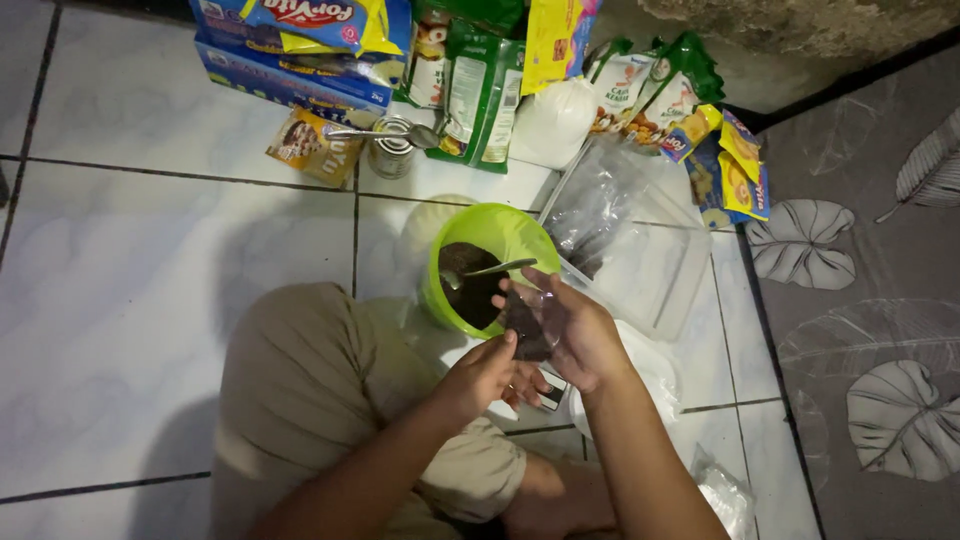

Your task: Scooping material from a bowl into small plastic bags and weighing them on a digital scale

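Observation:
A green bowl [510, 232] with a dark brown mixture and a metal spoon [490, 270] stands on the white tile floor in front of me. My right hand [575, 335] holds a small clear plastic bag [528, 322] that has dark mixture in it, just beside the bowl's near rim. My left hand [482, 377] is right under it, fingers pinching at the bag's lower edge. Both forearms reach in from the bottom of the view, over my bent knee [300, 370].
A clear plastic tub [650, 270] with crumpled bags lies right of the bowl. Behind it are an open tin can [392, 148] with a spoon on it, a white sack [552, 122], green and yellow packets and blue boxes [290, 60]. A leaf-patterned mat [860, 300] covers the right side.

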